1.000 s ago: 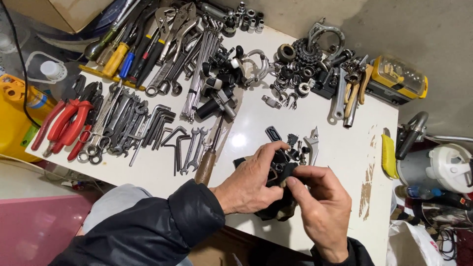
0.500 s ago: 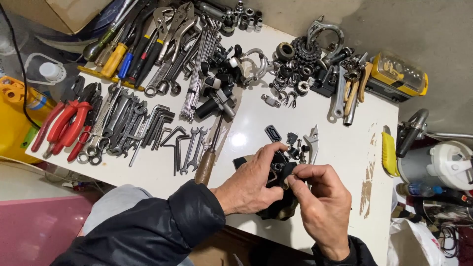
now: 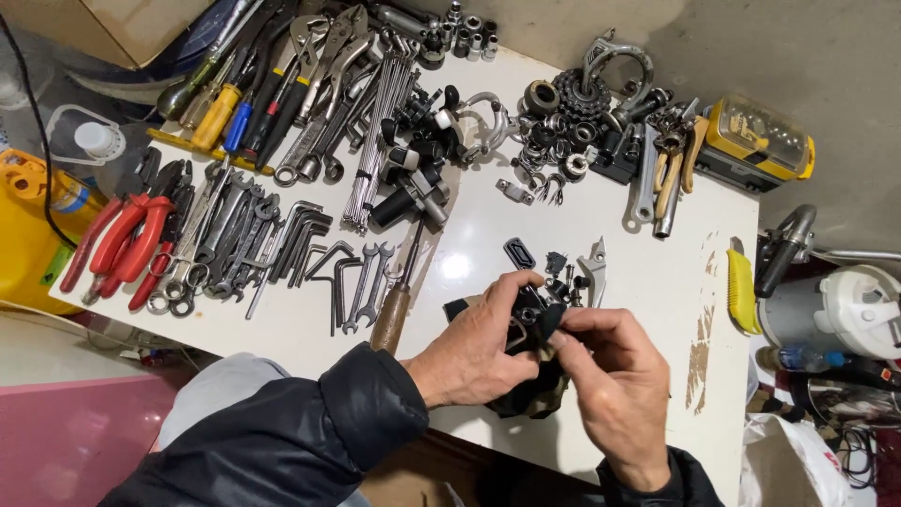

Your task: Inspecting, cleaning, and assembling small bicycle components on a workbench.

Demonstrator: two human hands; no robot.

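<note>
My left hand (image 3: 474,347) and my right hand (image 3: 615,380) meet over the near edge of a white table (image 3: 648,282). Together they grip a small black metal part (image 3: 527,314) wrapped in a dark rag (image 3: 526,394) that hangs below the hands. My left thumb and fingers pinch the part from the left, and my right fingertips press on it from the right. Just beyond the hands lie a few small black pieces (image 3: 558,268) and a silver lever-shaped piece (image 3: 593,268).
The table's far and left side is crowded with wrenches (image 3: 225,235), hex keys (image 3: 310,235), red-handled pliers (image 3: 122,239), screwdrivers (image 3: 225,108), spokes (image 3: 380,122), and gears and bearings (image 3: 572,103). A yellow case (image 3: 755,141) sits far right, a yellow container (image 3: 28,225) far left.
Both hands stay in place on the black part. My right fingers have shifted slightly over it. Nothing on the table has moved.
</note>
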